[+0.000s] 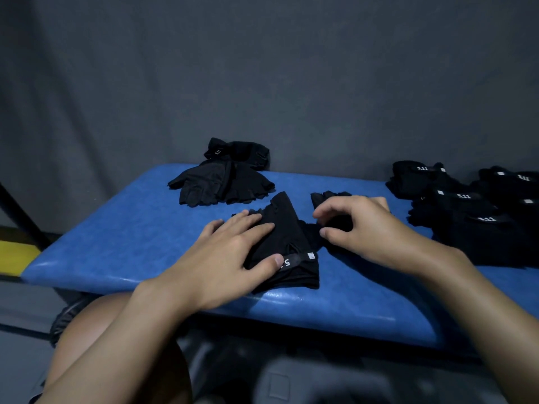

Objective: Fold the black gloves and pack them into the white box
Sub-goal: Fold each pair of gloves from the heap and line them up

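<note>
Two black fingerless gloves lie side by side in the middle of the blue padded bench [116, 243]. My left hand [233, 252] presses flat on the left glove [287, 228], thumb near its white-lettered wrist strap. My right hand [361, 225] hovers over the right glove [329, 199] with curled fingers; thumb and fingertips touch the fabric, and a firm pinch cannot be confirmed. No white box is in view.
A loose heap of black gloves [224, 176] sits at the bench's far edge. A larger stack of gloves [466, 205] with white labels fills the right side. A grey cloth backdrop hangs behind. My knee [96, 325] is below the bench's front edge.
</note>
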Motion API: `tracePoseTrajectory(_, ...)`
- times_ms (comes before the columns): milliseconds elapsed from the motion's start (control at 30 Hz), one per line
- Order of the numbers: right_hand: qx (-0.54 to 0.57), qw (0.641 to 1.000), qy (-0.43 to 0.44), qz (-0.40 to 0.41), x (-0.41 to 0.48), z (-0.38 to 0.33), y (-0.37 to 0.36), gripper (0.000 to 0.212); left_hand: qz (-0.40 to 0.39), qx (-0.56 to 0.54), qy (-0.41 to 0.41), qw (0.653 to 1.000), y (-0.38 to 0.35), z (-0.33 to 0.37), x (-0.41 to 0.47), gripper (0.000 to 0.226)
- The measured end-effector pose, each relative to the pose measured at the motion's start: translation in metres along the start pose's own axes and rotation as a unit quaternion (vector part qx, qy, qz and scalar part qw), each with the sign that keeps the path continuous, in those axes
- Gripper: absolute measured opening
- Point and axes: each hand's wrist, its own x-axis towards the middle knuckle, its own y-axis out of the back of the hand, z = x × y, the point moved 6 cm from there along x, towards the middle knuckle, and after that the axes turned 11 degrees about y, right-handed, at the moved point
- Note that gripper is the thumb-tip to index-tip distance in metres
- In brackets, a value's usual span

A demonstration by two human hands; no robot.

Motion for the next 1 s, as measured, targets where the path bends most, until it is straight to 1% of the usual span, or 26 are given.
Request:
tracePoseTrajectory(100,-0.004,1.0,-0.011,-0.019,0.0,0.002,-0.001,0.021,-0.007,0.003,-0.001,1.0,-0.001,0.0,0.0,0.092)
tracePoseTrajectory(167,-0.021,0.999,0.006,-0.028,0.0,0.0,-0.002,0.02,-0.014,0.004,0.0,1.0,-0.001,-0.001,-0.001,0.09)
tracePoseTrajectory(333,-0.048,0.999,0.016,0.004,0.004,-0.004,0.002,0.017,-0.038,0.026,-0.001,0.999,-0.002,0.003,0.0,0.078)
tracePoseTrajectory(400,0.001,0.999,0.023,0.026,0.007,-0.006,0.002,0.016,-0.046,0.04,0.002,0.998,-0.003,0.003,0.001,0.078)
tracePoseTrajectory(433,0.044,0.998,0.034,0.029,0.009,-0.011,0.0,0.02,-0.047,0.045,0.002,0.998,-0.003,0.002,0.002,0.078)
tracePoseTrajectory(500,0.086,0.994,0.061,-0.002,0.011,-0.023,-0.007,0.034,-0.044,0.05,0.0,0.998,-0.004,0.002,0.004,0.082)
tracePoseTrajectory(567,0.065,0.994,0.073,-0.051,0.012,-0.029,-0.016,0.043,-0.038,0.046,0.003,0.998,-0.003,0.001,0.004,0.09)
tracePoseTrajectory(667,-0.005,0.989,0.041,-0.143,0.009,-0.021,-0.029,0.061,-0.035,0.051,0.016,0.998,-0.003,-0.002,0.002,0.103)
tracePoseTrajectory(767,-0.038,0.977,0.018,-0.209,0.007,-0.012,-0.038,0.081,-0.033,0.077,0.031,0.996,-0.002,-0.005,0.0,0.11)
tracePoseTrajectory(900,-0.055,0.972,0.017,-0.229,0.01,-0.013,-0.039,0.098,-0.036,0.097,0.049,0.993,-0.002,-0.007,-0.001,0.115)
tracePoseTrajectory(967,-0.057,0.971,0.019,-0.23,0.01,-0.014,-0.038,0.099,-0.037,0.099,0.051,0.993,-0.002,-0.007,0.0,0.116)
tracePoseTrajectory(1000,-0.051,0.973,0.019,-0.222,0.01,-0.016,-0.037,0.097,-0.036,0.1,0.051,0.993,-0.002,-0.007,0.0,0.117)
